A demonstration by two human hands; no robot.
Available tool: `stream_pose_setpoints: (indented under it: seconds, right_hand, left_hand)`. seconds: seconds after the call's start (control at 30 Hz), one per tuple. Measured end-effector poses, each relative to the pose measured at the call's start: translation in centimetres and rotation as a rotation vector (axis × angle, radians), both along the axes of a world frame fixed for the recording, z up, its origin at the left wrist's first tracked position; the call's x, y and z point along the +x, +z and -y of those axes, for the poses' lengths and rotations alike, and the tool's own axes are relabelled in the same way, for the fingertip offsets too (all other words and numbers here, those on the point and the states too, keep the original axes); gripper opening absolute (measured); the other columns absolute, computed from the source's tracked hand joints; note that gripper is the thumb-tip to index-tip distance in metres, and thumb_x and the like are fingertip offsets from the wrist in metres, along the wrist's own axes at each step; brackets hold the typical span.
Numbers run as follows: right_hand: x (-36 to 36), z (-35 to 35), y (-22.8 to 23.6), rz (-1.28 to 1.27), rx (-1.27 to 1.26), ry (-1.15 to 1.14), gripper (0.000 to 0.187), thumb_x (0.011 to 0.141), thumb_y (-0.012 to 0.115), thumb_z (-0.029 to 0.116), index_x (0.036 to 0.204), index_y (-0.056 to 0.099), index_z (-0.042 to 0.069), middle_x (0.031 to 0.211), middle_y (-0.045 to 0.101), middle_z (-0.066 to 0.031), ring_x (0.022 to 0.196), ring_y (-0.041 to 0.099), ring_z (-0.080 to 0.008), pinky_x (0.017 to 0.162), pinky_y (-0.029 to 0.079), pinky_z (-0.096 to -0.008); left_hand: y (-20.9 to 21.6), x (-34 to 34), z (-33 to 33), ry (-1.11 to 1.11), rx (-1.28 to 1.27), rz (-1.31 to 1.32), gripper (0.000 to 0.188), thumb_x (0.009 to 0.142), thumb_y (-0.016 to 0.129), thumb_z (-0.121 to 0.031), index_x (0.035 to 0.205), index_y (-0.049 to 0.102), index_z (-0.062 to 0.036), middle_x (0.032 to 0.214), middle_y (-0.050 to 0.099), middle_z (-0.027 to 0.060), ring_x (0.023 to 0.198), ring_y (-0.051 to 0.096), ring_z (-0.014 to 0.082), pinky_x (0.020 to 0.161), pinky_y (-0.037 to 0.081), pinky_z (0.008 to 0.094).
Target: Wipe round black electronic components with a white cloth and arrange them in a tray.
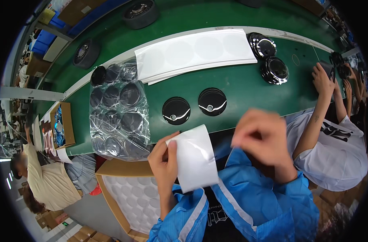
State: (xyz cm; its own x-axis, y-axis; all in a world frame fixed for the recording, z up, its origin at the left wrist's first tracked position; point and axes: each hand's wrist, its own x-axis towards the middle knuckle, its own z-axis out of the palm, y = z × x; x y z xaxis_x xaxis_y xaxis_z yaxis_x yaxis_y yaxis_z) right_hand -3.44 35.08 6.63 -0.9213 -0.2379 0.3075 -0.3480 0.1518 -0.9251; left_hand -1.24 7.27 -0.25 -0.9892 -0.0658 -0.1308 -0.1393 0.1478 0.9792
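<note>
My left hand [163, 164] pinches a small white glossy sheet [196, 161] by its left edge, thumb on the front, in front of my body. To the right of it, my right hand [265, 139] is raised with fingers curled and fingertips pressed together. It is slightly blurred by motion, and what it may hold cannot be made out. Just beyond the sheet, two glossy black discs [176, 110], each with a small hole near its rim, lie side by side on the green table [240, 97]. Further back rests a stack of white sheets [192, 52] marked with large circles.
Clear plastic packaging with black round parts [119, 109] lies at left. Glossy black caps [274, 70] are stacked at right. Wheels [140, 14] stand along the far side. An open carton [131, 197] with round compartments sits below the table edge. A co-worker [333, 149] handles a wheel at right.
</note>
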Motion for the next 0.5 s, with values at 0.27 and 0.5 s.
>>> stream_pose_setpoints:
  seconds: [0.27, 0.5]
  right_hand:
    - [-5.8, -1.4, -7.4, 0.529, -0.183, -0.301, 0.009, 0.099, 0.079, 0.004, 0.101, 0.074, -0.003, 0.087, 0.074, -0.004, 0.076, 0.068, -0.0077, 0.06, 0.053, -0.0229]
    - [-6.8, -1.6, -7.0, 0.554, -0.09, -0.295, 0.009, 0.099, 0.079, 0.005, 0.101, 0.075, -0.002, 0.089, 0.075, -0.0042, 0.075, 0.067, -0.0063, 0.055, 0.049, -0.0204]
  left_hand:
    - [-1.0, -0.4, -0.2, -0.337, -0.289, -0.195, 0.029, 0.098, 0.077, -0.006, 0.08, 0.059, 0.0081, 0.141, 0.075, 0.0122, 0.061, 0.054, 0.0103, 0.056, 0.043, 0.0249]
    - [-1.0, -0.4, 0.0, -0.333, -0.265, -0.143, 0.033, 0.097, 0.077, -0.005, 0.077, 0.055, 0.0081, 0.142, 0.074, 0.0124, 0.061, 0.052, 0.0109, 0.055, 0.041, 0.0259]
